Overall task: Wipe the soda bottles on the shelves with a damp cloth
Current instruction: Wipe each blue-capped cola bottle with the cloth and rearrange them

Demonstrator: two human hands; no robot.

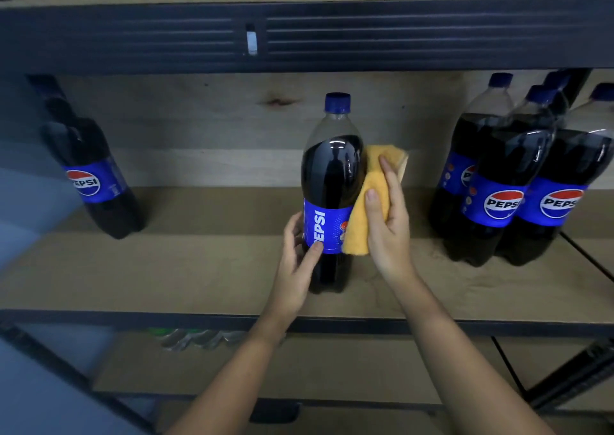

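A tall Pepsi bottle [330, 172] with a blue cap and blue label stands upright in the middle of the wooden shelf [199, 268]. My left hand [297, 261] grips its lower left side, thumb on the label. My right hand [387, 222] holds a yellow cloth [360, 208] and presses it against the bottle's right side, from the dark shoulder down to the label.
One Pepsi bottle [91, 182] stands at the shelf's left. Several more Pepsi bottles [505, 185] are grouped at the right. A dark metal beam [299, 35] of the upper shelf runs overhead. Silver cans [199, 338] show on the lower shelf.
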